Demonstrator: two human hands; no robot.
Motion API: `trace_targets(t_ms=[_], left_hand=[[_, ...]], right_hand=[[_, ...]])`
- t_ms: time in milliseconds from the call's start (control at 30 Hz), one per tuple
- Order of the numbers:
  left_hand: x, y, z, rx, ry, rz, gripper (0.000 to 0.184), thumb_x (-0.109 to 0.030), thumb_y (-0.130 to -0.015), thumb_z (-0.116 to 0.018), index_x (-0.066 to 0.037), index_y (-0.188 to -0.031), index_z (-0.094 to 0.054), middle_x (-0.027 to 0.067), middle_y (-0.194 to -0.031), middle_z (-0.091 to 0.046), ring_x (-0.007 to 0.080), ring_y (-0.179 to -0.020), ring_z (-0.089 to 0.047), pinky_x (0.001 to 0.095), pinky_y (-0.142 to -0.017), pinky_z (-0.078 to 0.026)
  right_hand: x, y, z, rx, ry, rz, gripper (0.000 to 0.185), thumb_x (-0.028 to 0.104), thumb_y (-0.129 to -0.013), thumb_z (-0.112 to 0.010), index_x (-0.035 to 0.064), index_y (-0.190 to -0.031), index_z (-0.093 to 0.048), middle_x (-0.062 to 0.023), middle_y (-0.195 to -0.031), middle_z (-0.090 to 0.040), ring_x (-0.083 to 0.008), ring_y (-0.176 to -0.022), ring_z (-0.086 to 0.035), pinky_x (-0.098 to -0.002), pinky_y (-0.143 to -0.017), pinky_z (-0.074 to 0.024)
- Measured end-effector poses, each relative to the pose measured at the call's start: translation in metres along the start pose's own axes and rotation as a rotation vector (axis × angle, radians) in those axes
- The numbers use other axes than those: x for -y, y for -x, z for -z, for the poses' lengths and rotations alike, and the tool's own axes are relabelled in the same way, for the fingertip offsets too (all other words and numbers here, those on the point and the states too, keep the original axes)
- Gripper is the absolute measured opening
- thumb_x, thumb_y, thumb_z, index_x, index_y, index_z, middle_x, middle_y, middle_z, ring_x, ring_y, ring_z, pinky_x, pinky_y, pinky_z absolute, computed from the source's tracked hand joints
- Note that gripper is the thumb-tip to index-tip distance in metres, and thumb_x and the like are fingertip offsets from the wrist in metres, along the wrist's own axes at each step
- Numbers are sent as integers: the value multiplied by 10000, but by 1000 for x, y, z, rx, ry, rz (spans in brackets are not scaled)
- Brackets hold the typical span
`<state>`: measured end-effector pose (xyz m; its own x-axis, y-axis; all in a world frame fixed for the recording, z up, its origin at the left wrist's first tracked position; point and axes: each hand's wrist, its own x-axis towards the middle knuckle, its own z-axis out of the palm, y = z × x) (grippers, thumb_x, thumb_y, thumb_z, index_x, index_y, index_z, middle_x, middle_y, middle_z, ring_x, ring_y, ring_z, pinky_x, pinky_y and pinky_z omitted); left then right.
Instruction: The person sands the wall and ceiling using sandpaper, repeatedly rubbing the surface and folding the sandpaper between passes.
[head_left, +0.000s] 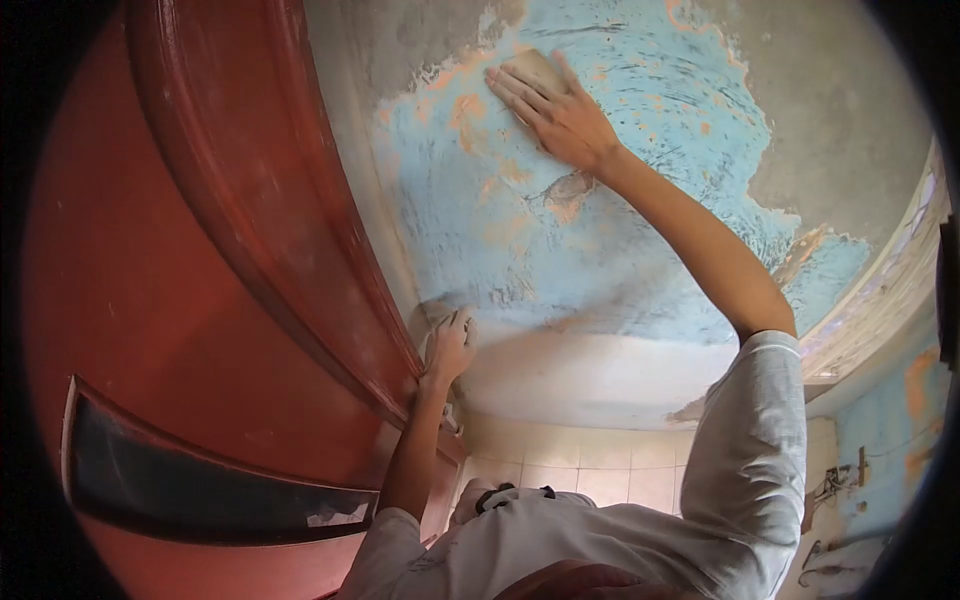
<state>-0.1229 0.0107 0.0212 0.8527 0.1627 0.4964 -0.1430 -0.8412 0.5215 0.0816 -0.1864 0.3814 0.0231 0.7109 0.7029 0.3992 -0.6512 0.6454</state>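
My right hand [560, 115] presses a flat tan sheet [535, 70], perhaps sandpaper, against the wall [430, 180], with the fingers laid over it and the thumb apart. The wall shows worn light blue paint with orange and grey patches and dark curved scratches. Lower down at the left, my left hand [452, 345] rests near the wall beside the red door frame, fingers bent; whether it holds anything is hidden.
A red wooden door [200, 300] with a dark glass panel [200, 470] fills the left side. Pale floor tiles [600, 470] lie below. At the right are a light patterned strip [870, 300] and another blue wall [885, 420] with wires.
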Motion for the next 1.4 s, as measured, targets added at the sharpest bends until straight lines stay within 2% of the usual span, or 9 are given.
trace_targets(t_ms=[167,300,500,600,867,1033,1100,1233,1400], left_hand=[[6,-3,-5,-50,40,-20,270,-161,-991,-580,-35,-1223,-635,218,-987,-721,428,-919,-681,523,-778,-540],[5,-2,0,-8,-28,-6,248,-161,-996,-578,-25,-1195,-634,212,-980,-720,429,-921,-679,526,-773,-537],[3,0,0,-20,11,-1,217,-164,-1004,-570,-27,-1159,-634,206,-954,-714,429,-888,-680,521,-767,-538],[-1,-4,6,-60,-42,-17,202,-161,-1006,-564,-46,-1150,-646,211,-962,-713,432,-885,-680,520,-759,-537],[0,-2,4,-81,13,-58,186,-183,-1021,-563,-61,-1126,-656,217,-954,-716,441,-843,-680,527,-730,-533],[-1,0,-2,-72,33,12,218,-223,-1047,-552,-52,-1150,-641,228,-948,-717,450,-852,-677,540,-722,-530],[3,-1,0,-44,3,8,234,-238,-1054,-546,-49,-1161,-634,232,-939,-717,455,-858,-676,542,-725,-532],[3,-2,-5,-57,45,-40,253,-255,-1058,-534,-55,-1180,-628,241,-959,-716,458,-869,-681,538,-745,-544],[8,-2,-10,13,0,-81,233,-247,-1059,-528,-67,-1163,-633,232,-973,-717,455,-873,-685,529,-751,-548]], right_hand=[[-3,-11,17,8,183,-117,803,113,-899,-606,212,-1643,-321,18,-1673,-379,-208,-1572,-279,-645,-1269,-177],[-15,-10,12,-47,-5,203,776,115,-908,-584,146,-1638,-323,-10,-1675,-370,-214,-1569,-283,-615,-1284,-173],[13,-5,2,79,106,153,910,100,-875,-643,218,-1676,-226,-7,-1716,-298,-217,-1595,-232,-597,-1300,-99],[-10,-15,29,-42,43,11,758,117,-902,-589,90,-1620,-346,-64,-1660,-390,-245,-1546,-336,-528,-1310,-166],[-1,-15,26,-93,-56,-74,823,66,-845,-625,58,-1617,-339,-66,-1642,-423,-264,-1524,-370,-536,-1286,-215],[36,-6,-6,16,135,-38,839,69,-844,-633,204,-1627,-364,-12,-1646,-425,-256,-1530,-362,-557,-1284,-203],[26,-2,-14,-126,-235,97,841,48,-849,-605,204,-1635,-352,2,-1652,-416,-268,-1534,-355,-604,-1274,-189],[24,-13,3,-173,-44,-355,836,92,-872,-629,213,-1642,-328,2,-1664,-394,-234,-1548,-333,-601,-1273,-197],[11,-9,5,-89,-74,48,865,106,-850,-681,229,-1636,-340,52,-1649,-404,-203,-1533,-353,-596,-1269,-229]])
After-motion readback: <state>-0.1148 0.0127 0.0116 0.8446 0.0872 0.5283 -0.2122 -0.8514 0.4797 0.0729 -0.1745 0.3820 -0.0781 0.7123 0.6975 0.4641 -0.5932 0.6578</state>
